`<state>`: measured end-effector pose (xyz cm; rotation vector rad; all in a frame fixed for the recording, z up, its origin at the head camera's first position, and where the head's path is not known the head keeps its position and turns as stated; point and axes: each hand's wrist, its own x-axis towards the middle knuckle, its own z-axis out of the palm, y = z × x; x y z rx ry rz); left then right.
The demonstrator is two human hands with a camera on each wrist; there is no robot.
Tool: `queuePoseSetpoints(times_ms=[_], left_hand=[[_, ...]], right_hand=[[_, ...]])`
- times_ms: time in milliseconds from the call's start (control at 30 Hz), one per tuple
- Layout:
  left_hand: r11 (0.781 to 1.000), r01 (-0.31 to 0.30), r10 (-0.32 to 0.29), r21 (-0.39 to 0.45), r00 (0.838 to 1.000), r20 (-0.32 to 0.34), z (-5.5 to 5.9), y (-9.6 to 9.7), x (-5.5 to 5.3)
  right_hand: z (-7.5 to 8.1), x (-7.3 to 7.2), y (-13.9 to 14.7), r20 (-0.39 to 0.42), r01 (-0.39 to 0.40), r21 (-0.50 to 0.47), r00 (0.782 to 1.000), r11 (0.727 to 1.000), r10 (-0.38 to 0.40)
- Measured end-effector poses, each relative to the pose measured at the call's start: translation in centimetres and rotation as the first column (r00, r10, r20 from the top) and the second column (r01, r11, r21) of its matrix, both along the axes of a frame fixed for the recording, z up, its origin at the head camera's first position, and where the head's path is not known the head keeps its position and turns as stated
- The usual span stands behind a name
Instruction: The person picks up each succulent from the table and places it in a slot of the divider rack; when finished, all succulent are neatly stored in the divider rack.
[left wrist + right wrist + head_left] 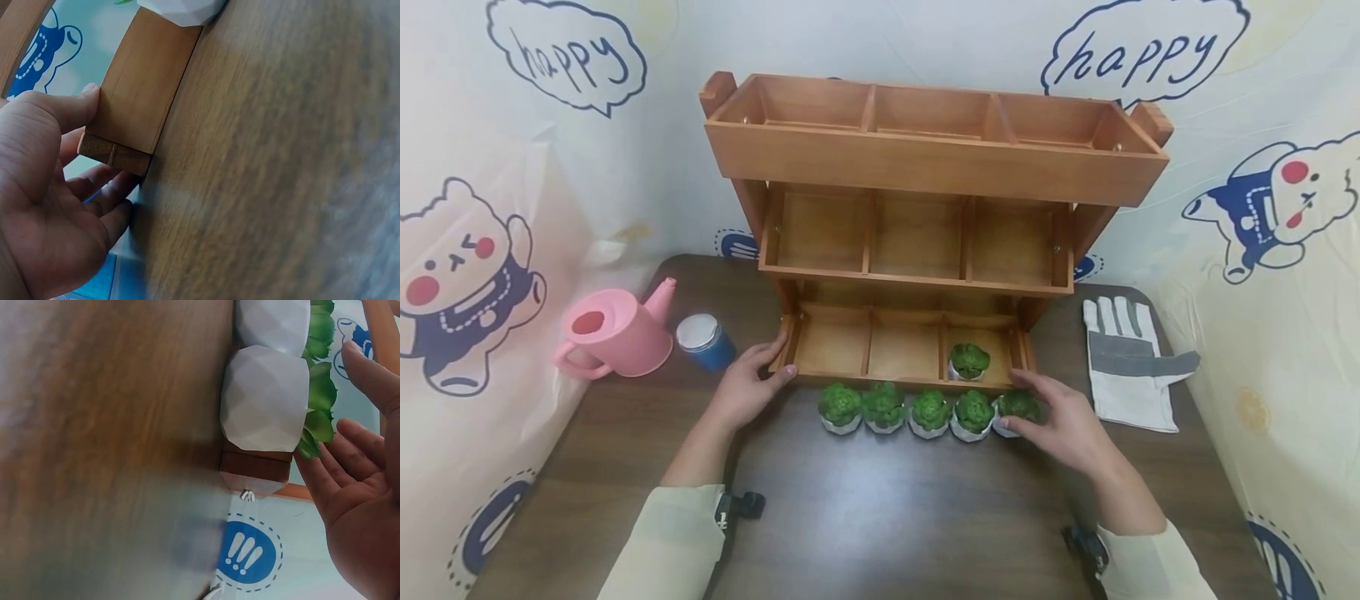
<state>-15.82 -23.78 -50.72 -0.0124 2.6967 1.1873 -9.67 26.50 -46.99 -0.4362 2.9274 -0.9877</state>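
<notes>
A three-tier wooden plant stand [936, 167] is at the back of the table. My left hand [748, 387] grips the left end of its bottom tier, thumb on the front board [147, 81] and fingers behind the end. Several green potted succulents [929, 414] with white faceted pots line up before the bottom tier. At the right end of that row, my right hand [1067, 421] is spread beside the last succulent [1019, 407], thumb and fingers apart around its leaves. Another succulent [968, 362] sits in the bottom tier's right compartment.
On the left stand a pink watering can [617, 329] and a blue jar with a white lid [706, 342]. A white and grey work glove [1131, 362] lies flat on the right. Printed cloth [880, 37] hangs behind the dark wooden table [880, 517].
</notes>
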Motion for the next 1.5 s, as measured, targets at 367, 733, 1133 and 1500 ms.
queuePoseSetpoints(times_ms=[367,733,1133,1500], left_hand=[[1.000,-0.003,0.003,-0.001,1.000,0.009,0.2,0.0,0.0],[1.000,-0.006,0.006,-0.011,1.000,0.006,0.2,-0.1,-0.1],[1.000,-0.012,0.012,-0.005,1.000,-0.005,-0.3,-0.1,-0.1],[1.000,-0.014,0.014,-0.001,1.000,0.005,0.0,0.0,0.1]], right_hand=[[0.1,1.1,0.3,0.001,-0.009,0.067,1.000,0.998,0.009],[-0.4,1.6,0.9,0.008,-0.022,0.069,1.000,0.997,0.021],[-1.1,1.5,0.5,0.007,-0.023,0.094,1.000,0.995,0.022],[-0.9,1.7,0.6,-0.002,-0.020,0.104,1.000,0.994,0.020]])
